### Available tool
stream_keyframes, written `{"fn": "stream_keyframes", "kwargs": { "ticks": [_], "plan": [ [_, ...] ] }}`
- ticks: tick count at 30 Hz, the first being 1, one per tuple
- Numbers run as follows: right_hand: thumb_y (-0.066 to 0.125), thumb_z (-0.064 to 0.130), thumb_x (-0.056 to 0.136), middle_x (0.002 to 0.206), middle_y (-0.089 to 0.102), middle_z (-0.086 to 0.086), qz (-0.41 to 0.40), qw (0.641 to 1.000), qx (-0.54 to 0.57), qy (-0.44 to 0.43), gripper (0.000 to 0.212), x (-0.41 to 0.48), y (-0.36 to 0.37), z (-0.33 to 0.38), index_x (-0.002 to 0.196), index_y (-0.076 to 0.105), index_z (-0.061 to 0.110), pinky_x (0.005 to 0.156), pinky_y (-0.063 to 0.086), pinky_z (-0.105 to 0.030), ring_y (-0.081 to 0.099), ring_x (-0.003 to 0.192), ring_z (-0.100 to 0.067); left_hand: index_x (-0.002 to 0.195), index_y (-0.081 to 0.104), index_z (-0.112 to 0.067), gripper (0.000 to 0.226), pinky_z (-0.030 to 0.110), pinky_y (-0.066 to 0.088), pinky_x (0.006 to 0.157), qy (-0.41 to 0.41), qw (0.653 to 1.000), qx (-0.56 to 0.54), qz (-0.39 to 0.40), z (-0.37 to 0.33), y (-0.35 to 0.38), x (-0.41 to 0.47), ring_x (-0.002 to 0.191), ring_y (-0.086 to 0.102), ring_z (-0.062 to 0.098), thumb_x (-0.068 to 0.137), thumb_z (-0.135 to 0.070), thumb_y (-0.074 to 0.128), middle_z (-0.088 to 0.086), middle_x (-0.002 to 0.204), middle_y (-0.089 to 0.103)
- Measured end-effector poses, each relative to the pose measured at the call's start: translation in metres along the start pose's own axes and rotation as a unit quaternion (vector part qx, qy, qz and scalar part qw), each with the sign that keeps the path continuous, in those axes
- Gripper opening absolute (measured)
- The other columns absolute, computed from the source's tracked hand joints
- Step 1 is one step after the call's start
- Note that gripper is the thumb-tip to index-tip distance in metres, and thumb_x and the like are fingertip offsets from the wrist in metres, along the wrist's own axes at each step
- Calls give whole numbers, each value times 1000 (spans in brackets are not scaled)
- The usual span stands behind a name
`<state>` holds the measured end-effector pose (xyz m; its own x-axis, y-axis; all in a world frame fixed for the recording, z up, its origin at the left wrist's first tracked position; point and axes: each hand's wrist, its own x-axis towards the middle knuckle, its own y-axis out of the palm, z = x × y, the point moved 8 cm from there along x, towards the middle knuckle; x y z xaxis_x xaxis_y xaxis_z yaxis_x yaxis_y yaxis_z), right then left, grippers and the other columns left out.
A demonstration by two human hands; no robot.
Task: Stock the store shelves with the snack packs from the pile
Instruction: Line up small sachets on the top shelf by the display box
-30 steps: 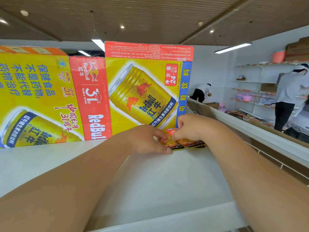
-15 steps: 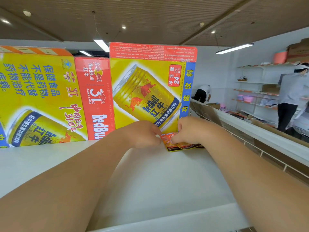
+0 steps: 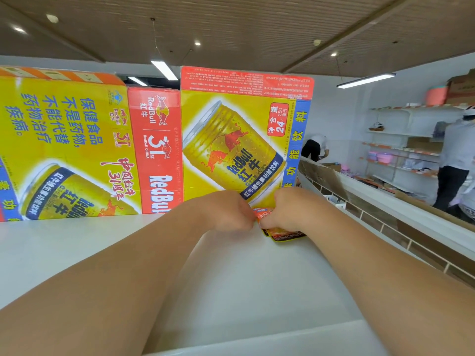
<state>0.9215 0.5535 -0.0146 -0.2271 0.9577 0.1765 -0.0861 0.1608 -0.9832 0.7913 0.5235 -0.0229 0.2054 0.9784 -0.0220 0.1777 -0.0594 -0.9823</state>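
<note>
Both hands, left [image 3: 226,214] and right [image 3: 288,211], pinch small orange foil snack packs [image 3: 281,231] mid white shelf [image 3: 77,253], hiding their count; 3 yellow-red drink cartons [image 3: 241,140] behind

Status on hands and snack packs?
Left hand, right hand: both grip snack packs on white shelf. Red Bull cartons directly behind.

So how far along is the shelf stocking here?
Early, it seems. Done: only a few snack packs lie on the white shelf, in front of the Red Bull box. In hand: the left hand and right hand pinch a pack between them. Left: most of the shelf is bare; the pile is out of view.
</note>
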Motion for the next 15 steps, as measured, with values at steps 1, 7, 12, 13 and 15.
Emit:
{"fn": "stream_keyframes", "kwargs": {
  "ticks": [1,7,12,13,15],
  "plan": [
    [67,64,74,89,57,-2,-2,1000,-2,1,55,1,0,0,104,59,18,72,50,-32,60,87,-24,119,70,-18,34,41,57,89,0,1000,4,1,-1,0,0,108,64,23,92,-28,52,6,128,63],
    [67,69,72,79,51,1,-1,1000,-11,2,54,3,0,0,91,53,21,58,40,-30,56,77,-21,120,70,-19,33,40,56,88,0,1000,5,5,-3,0,-3,106,65,23,93,-27,52,6,126,64],
    [66,68,73,79,53,1,1,1000,9,-2,49,4,-1,-3,75,45,24,57,39,-29,52,69,-14,121,69,-17,33,38,55,86,3,1000,17,4,-4,-1,-1,107,64,24,95,-26,50,7,126,64],
    [66,69,74,77,52,1,-2,1000,13,-3,50,4,-2,-4,73,44,24,57,38,-29,51,67,-14,120,69,-17,33,36,56,84,4,1000,13,2,-3,0,0,103,65,23,94,-26,50,8,126,64],
    [66,70,75,71,48,1,-13,999,31,-4,54,4,-7,-8,68,42,22,53,33,-29,46,62,-15,116,70,-16,31,30,53,72,10,1000,2,-2,0,-1,1,90,62,18,93,-25,52,9,124,65]
  ]
}}
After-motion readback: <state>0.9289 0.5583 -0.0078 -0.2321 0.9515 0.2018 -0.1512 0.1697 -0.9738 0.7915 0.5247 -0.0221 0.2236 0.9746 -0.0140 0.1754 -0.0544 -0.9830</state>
